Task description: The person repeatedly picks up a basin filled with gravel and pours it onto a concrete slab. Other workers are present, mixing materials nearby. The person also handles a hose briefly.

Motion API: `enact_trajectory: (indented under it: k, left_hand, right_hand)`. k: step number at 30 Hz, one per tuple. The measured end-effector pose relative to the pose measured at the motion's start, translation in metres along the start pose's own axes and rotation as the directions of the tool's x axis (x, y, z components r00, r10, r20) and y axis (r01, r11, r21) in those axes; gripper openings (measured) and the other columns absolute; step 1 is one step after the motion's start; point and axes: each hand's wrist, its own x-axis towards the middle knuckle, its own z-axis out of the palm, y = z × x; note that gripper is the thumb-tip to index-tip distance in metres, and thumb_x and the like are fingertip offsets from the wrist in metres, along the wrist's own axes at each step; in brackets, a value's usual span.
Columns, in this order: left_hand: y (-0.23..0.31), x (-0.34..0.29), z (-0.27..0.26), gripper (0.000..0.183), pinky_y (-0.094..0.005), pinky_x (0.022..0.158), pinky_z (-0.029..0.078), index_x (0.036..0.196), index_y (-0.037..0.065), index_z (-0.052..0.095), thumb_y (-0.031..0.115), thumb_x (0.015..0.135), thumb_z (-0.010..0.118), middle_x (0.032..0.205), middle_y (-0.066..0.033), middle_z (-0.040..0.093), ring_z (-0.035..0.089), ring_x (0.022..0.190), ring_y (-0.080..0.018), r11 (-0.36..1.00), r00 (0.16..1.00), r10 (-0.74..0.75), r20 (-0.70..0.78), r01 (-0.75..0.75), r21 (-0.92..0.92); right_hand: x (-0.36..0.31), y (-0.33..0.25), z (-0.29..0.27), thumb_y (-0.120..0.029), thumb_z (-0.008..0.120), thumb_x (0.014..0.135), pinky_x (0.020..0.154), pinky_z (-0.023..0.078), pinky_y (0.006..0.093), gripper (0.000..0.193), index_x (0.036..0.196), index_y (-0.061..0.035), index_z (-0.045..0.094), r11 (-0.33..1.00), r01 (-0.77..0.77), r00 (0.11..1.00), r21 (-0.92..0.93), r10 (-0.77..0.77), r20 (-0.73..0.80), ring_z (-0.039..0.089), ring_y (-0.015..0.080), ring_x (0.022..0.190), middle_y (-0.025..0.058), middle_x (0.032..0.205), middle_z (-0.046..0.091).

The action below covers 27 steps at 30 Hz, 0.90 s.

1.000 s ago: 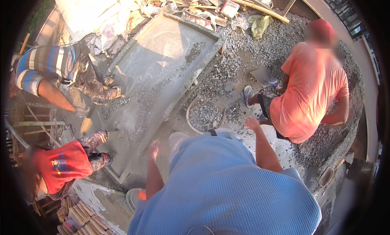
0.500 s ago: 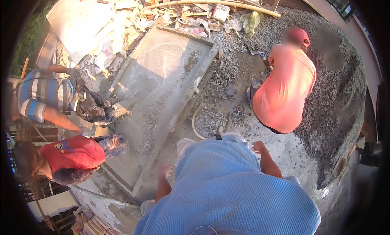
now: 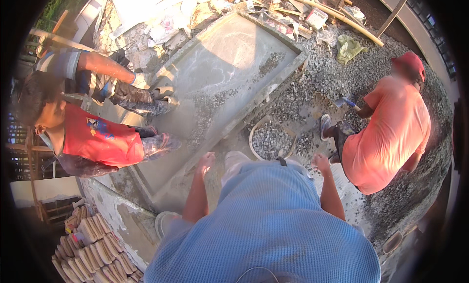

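Note:
My left hand (image 3: 206, 163) hangs in front of my body, empty, with the fingers loosely bent. It is nearest the low edge of a large mixing trough (image 3: 278, 86) that holds wet grey cement and some gravel. My right hand (image 3: 321, 163) hangs on the other side, also empty and loosely bent. Close to it on the ground, ahead of my feet, is a round basin (image 3: 251, 140) filled with gravel (image 3: 271, 139). Neither hand touches the trough or the basin.
At right, a person in an orange shirt (image 3: 386, 136) crouches by the gravel heap (image 3: 415, 185), holding a hoe-like tool (image 3: 343, 101). Left of the trough are a person in red (image 3: 102, 136) and another bending (image 3: 73, 63). Stacked tiles (image 3: 95, 249), a bucket (image 3: 163, 223) and a bamboo pole (image 3: 332, 11) lie around.
The view has shifted, so the trough and basin sit farther right. My hands have come forward. The person in orange has raised their torso somewhat, and the person in red has turned.

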Motion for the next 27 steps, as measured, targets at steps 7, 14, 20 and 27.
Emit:
enact_trajectory:
  k: [7, 14, 20, 27]
  left_hand:
    - [-0.067, -0.052, -0.016, 0.041, -0.0481, 0.083, 0.043, 0.124, 0.014, 0.049, 0.037, 0.089, 0.046, 0.109, -0.0095, 0.059, 0.058, 0.096, -0.0264, 0.935, 0.928, -0.355, 0.109, 0.355, 0.023]
    - [-0.12, -0.056, -0.025, 0.035, -0.0426, 0.071, 0.047, 0.115, 0.01, 0.056, 0.032, 0.088, 0.049, 0.102, -0.0084, 0.062, 0.061, 0.086, -0.024, 0.888, 0.888, -0.452, 0.08, 0.44, 0.131]
    - [-0.059, 0.02, -0.024, 0.029, -0.0316, 0.076, 0.046, 0.103, 0.005, 0.062, 0.026, 0.087, 0.05, 0.101, -0.014, 0.064, 0.062, 0.091, -0.0237, 0.972, 0.992, -0.124, -0.027, 0.127, 0.2]
    - [0.016, 0.182, 0.145, 0.039, -0.041, 0.085, 0.043, 0.111, 0.003, 0.058, 0.032, 0.088, 0.045, 0.099, -0.0204, 0.063, 0.058, 0.098, -0.0349, 0.921, 0.965, -0.026, 0.261, -0.079, 0.381]
  right_hand:
    - [-0.018, 0.021, 0.009, -0.026, 0.049, 0.088, 0.051, 0.046, 0.0277, 0.03, 0.11, -0.0071, 0.055, 0.998, -0.053, 0.998, 0.023, 0.054, -0.014, 0.06, 0.0137, 0.064, 0.0055, 0.082, 0.062]
    - [-0.037, 0.063, 0.013, -0.028, 0.05, 0.088, 0.052, 0.047, 0.0315, 0.028, 0.108, -0.0094, 0.054, 0.973, -0.23, 0.973, -0.024, 0.229, -0.038, 0.061, 0.0161, 0.066, 0.0061, 0.083, 0.062]
    - [-0.053, 0.016, 0.025, -0.023, 0.048, 0.09, 0.053, 0.047, 0.0264, 0.023, 0.106, -0.0078, 0.056, 0.984, -0.126, 0.976, 0.127, 0.147, -0.164, 0.061, 0.0154, 0.063, 0.0069, 0.081, 0.063]
    - [0.114, 0.027, 0.051, -0.025, 0.043, 0.093, 0.062, 0.05, 0.0285, 0.032, 0.113, -0.0033, 0.054, 0.939, -0.27, 0.963, 0.211, 0.266, 0.051, 0.061, 0.0161, 0.073, 0.0085, 0.087, 0.061]
